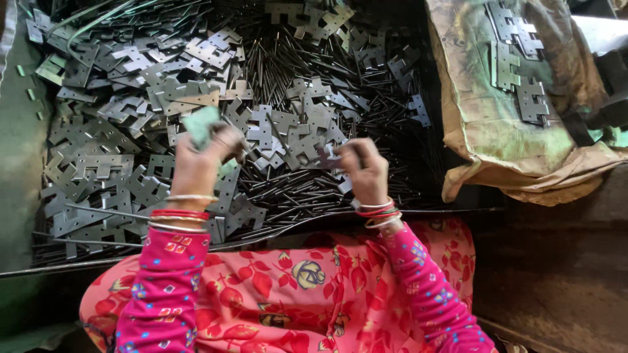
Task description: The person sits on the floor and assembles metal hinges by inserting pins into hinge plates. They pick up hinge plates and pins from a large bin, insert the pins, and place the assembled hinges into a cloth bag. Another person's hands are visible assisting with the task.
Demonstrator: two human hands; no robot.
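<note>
My left hand point(196, 163) is raised over a heap of grey metal hinge plates point(118, 137) and is closed on one hinge leaf point(201, 124), which looks pale green in the light. My right hand point(363, 167) is closed around a small metal hinge piece point(329, 155) at its fingertips, just above the pile. Thin dark steel pins point(288, 65) lie mixed among the plates in the middle of the heap. Both wrists wear red and white bangles, and both sleeves are pink with a pattern.
A worn brown sack point(497, 117) at the right has several joined hinge plates point(517, 59) lying on top. The heap sits in a dark metal tray whose front edge point(261, 238) runs just before my lap, covered in red flowered cloth.
</note>
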